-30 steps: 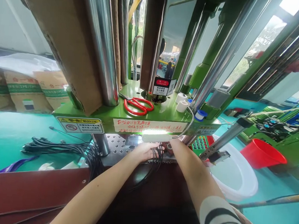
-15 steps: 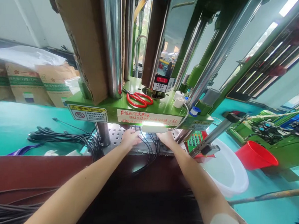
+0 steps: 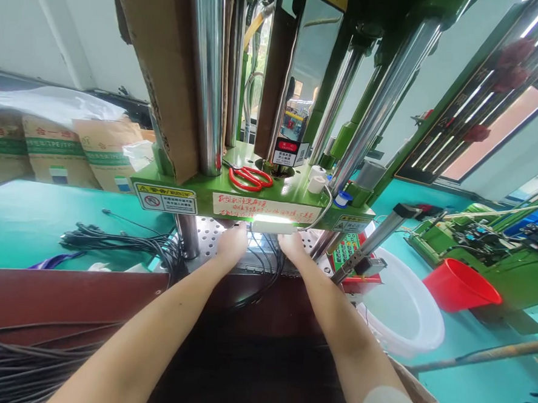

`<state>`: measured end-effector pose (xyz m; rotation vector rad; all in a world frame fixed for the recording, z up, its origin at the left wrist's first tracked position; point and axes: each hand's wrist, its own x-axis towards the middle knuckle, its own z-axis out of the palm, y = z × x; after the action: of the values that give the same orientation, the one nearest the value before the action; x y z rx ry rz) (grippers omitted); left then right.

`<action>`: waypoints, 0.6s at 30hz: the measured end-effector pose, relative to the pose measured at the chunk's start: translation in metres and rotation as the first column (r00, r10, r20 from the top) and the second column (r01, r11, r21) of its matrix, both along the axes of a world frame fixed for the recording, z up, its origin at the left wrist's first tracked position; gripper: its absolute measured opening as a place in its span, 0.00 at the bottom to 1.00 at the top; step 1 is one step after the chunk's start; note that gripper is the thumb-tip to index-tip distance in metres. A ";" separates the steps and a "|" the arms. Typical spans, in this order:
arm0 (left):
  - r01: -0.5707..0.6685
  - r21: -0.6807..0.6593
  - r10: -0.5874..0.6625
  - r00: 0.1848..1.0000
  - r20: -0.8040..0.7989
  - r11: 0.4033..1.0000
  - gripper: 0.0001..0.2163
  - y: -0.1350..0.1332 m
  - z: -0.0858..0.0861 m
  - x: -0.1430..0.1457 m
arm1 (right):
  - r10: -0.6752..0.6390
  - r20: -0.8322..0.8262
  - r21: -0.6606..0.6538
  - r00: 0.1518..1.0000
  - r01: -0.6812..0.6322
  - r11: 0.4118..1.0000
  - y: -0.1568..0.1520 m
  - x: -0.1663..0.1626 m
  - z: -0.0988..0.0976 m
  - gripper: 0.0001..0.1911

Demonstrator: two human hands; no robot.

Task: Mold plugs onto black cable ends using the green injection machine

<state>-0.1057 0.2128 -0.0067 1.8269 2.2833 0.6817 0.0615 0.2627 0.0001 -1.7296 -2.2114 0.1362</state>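
Note:
My left hand (image 3: 232, 245) is under the front of the green press plate (image 3: 197, 184), at the left side of a metal mould block (image 3: 255, 260). Its fingers are curled in; what they grip is hidden. On the block's right side my right hand (image 3: 292, 247) is closed too, its fingertips partly covered by the lamp and plate edge. Between the hands, several black cables (image 3: 269, 268) run out of the block and droop over the front edge. A lit white lamp (image 3: 274, 227) hangs just above them.
Red-handled scissors (image 3: 251, 178) and white caps (image 3: 316, 181) lie on the press plate. Steel columns (image 3: 207, 88) rise around it. Black cable bundles lie left (image 3: 111, 240) and lower left (image 3: 22, 356). A green button panel (image 3: 347, 250), white tub (image 3: 430, 315) and red bucket (image 3: 462, 285) stand right.
My left hand has turned and its fingers, spread toward the cables before, are now curled in at the block's left side. My right hand stays by the right side. The view has shifted slightly.

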 end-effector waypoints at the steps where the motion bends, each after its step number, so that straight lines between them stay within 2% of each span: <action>1: 0.002 0.012 -0.002 1.000 -0.031 1.000 0.16 -0.001 0.002 0.002 | 0.008 0.009 0.008 1.000 -0.009 1.000 -0.001 -0.001 0.002 0.15; 7: 0.089 0.033 -0.084 0.987 -0.137 0.995 0.14 0.001 0.009 0.016 | 0.105 0.062 0.060 0.992 -0.109 0.992 -0.008 -0.015 0.009 0.15; 13: 0.074 0.092 -0.060 0.987 -0.148 0.993 0.15 0.008 -0.002 0.015 | 0.122 0.081 0.072 0.989 -0.128 0.989 -0.007 -0.024 0.003 0.16; 18: 0.079 0.173 -0.053 0.987 -0.151 0.982 0.16 0.005 0.002 0.022 | 0.175 0.062 0.078 0.983 -0.180 0.981 0.001 -0.022 0.001 0.17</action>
<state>-0.0839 0.2181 -0.0051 2.0881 2.3039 0.7905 0.0391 0.2642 0.0015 -1.5085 -2.3738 0.0383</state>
